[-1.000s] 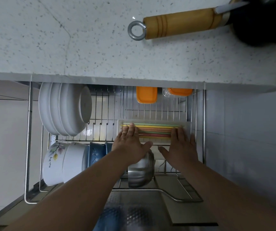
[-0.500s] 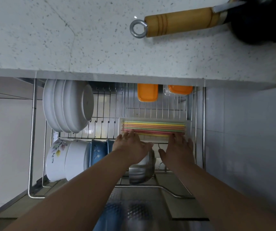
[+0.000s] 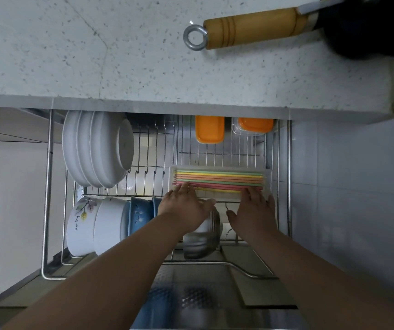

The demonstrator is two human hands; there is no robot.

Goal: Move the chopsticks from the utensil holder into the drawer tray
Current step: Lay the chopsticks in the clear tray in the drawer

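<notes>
Several coloured chopsticks (image 3: pixel 219 181) in green, yellow, orange and pink lie side by side in a clear plastic tray (image 3: pixel 268 177) inside the pulled-out wire drawer. My left hand (image 3: pixel 184 208) is flat, with its fingertips at the tray's near left edge. At the tray's near right edge rests my right hand (image 3: pixel 254 214), fingers spread and touching the rim. Neither hand holds anything. No utensil holder is in view.
White plates (image 3: pixel 96 148) stand on edge at the drawer's back left. White and blue bowls (image 3: pixel 105 222) and a steel bowl (image 3: pixel 202 241) sit nearer me. Orange-lidded boxes (image 3: pixel 210 129) are at the back. A wooden pan handle (image 3: pixel 250 27) lies on the speckled counter above.
Both hands have drawn back toward me off the chopsticks, from lying over the tray to its near edge. The chopsticks now show in full.
</notes>
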